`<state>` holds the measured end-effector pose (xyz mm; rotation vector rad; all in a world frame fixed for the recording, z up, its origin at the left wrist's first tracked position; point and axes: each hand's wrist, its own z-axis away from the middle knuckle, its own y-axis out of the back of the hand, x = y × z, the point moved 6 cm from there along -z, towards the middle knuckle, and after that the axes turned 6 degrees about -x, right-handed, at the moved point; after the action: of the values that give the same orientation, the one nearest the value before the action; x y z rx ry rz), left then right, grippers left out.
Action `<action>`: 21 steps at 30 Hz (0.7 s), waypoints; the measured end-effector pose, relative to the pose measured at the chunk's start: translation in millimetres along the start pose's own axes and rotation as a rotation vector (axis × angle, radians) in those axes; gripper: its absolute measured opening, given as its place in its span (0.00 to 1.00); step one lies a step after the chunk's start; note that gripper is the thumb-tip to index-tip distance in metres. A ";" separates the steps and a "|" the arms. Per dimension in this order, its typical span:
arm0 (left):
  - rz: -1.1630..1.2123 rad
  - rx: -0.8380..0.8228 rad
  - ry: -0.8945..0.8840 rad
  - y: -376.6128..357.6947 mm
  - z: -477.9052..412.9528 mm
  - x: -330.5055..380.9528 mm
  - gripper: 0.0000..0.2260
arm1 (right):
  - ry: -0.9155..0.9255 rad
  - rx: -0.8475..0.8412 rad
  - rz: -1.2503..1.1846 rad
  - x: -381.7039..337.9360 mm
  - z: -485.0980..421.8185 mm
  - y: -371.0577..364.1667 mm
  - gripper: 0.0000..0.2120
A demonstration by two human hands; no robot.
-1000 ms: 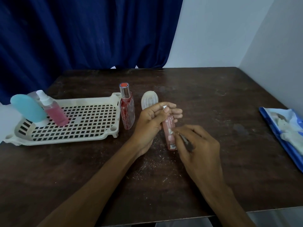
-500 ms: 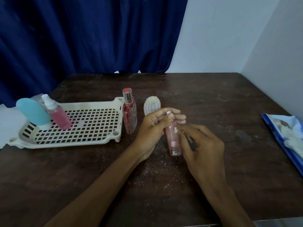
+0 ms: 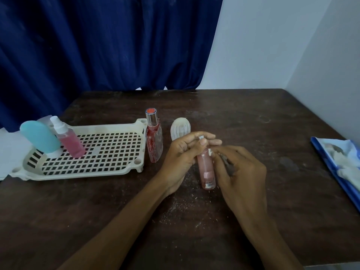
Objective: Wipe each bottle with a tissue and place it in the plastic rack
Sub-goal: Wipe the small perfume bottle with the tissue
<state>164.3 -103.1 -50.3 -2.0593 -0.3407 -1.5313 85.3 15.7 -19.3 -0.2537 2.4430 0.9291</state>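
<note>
My left hand (image 3: 182, 156) grips the top of a slim pale pink bottle (image 3: 206, 170) that stands upright on the table. My right hand (image 3: 239, 172) presses against the bottle's right side, pinching a small scrap of white tissue (image 3: 210, 152) near its neck. The cream plastic rack (image 3: 109, 168) lies at the left and holds a teal bottle (image 3: 40, 138) and a pink spray bottle (image 3: 68, 141). A red glittery bottle (image 3: 154, 141) stands just right of the rack, and a white ribbed bottle (image 3: 180, 128) stands behind my left hand.
A blue tissue pack (image 3: 339, 164) with white tissues lies at the table's right edge. White paper (image 3: 7, 152) sits at the far left beside the rack. Fine crumbs are scattered on the dark wooden table (image 3: 253, 117). A blue curtain hangs behind.
My right fingers have slid up the pink bottle from its lower half to near the neck. My left hand keeps the same grip on the top. The camera view has tilted slightly.
</note>
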 end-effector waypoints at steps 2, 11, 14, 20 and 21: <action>0.011 0.002 0.005 -0.1 0.3 0.8 0.10 | 0.029 -0.004 0.002 -6.1 -6.3 -0.2 0.08; 0.008 0.009 0.008 -1.3 1.0 0.6 0.11 | 0.055 -0.040 0.116 -0.5 -3.1 -1.8 0.07; -0.001 0.009 0.000 -0.7 1.4 0.9 0.11 | 0.061 -0.019 0.108 -0.8 -2.6 -0.2 0.07; -0.020 0.004 -0.012 -2.1 1.8 1.8 0.11 | 0.139 -0.007 0.051 -16.7 4.1 -1.0 0.14; -0.024 0.008 -0.010 -1.1 1.9 1.8 0.11 | 0.133 -0.019 0.064 -15.5 2.3 -1.7 0.14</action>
<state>165.9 -101.3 -48.7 -2.0642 -0.3758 -1.5311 99.9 15.8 -13.6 -0.2528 2.5781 0.9926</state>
